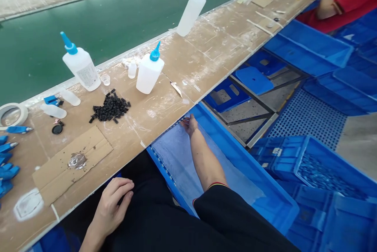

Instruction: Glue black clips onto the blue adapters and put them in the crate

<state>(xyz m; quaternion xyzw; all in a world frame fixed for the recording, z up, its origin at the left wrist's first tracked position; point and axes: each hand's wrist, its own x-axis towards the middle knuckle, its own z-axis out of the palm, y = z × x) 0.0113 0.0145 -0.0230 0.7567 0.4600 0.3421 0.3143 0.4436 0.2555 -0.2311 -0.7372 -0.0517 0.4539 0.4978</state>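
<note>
My right hand (191, 125) reaches into a long blue bin (235, 146) beside the table. Its fingers are bent together at a row of small dark and light parts (161, 162) along the bin's inner edge. Whatever they grip is too small to make out. A bluish translucent sheet (216, 153) lines the bin floor. Above my lap, my left hand (113, 201) is loosely closed, with nothing visible in it, just off the table's edge. On the table are a heap of small black pieces (109, 106) and a cardboard piece (73, 163) bearing a clear, wet-looking blob (77, 160).
White bottles with blue nozzles (150, 71) stand along the table. A tape roll (13, 115) and blue parts (7, 173) lie at the left. A blade-like tool (176, 89) lies near mid-table. Stacked blue crates (306, 157) and a person in a red sleeve (353, 2) are at right.
</note>
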